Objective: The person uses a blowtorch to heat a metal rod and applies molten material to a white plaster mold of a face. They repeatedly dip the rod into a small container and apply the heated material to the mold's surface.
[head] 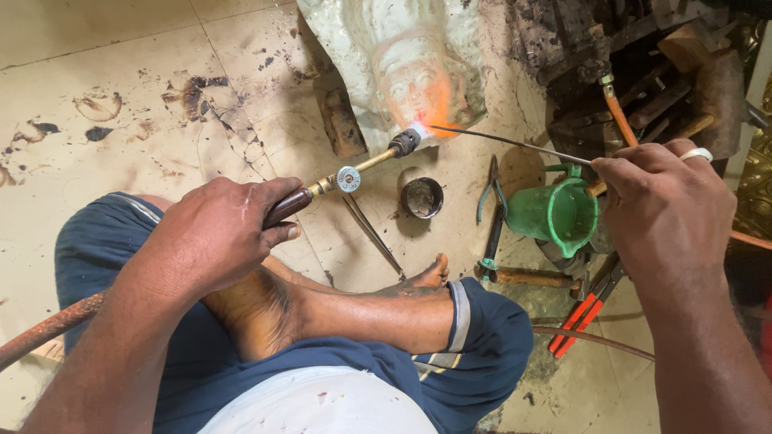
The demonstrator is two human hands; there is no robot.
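Note:
My left hand grips the dark handle of a brass gas torch, whose tip points up and right. Its flame plays on a pale embossed metal figure lying on the floor, which glows orange at that spot. My right hand, with a ring on one finger, pinches a thin metal rod. The rod's far end meets the flame at the glowing spot. I sit cross-legged with a bare foot below the torch.
On the tiled floor lie a small round tin, tweezers, green-handled pliers, a green plastic jug, red-handled pliers and a wooden-handled tool. Dark scrap and tools are piled at the top right. A hose runs off to the left.

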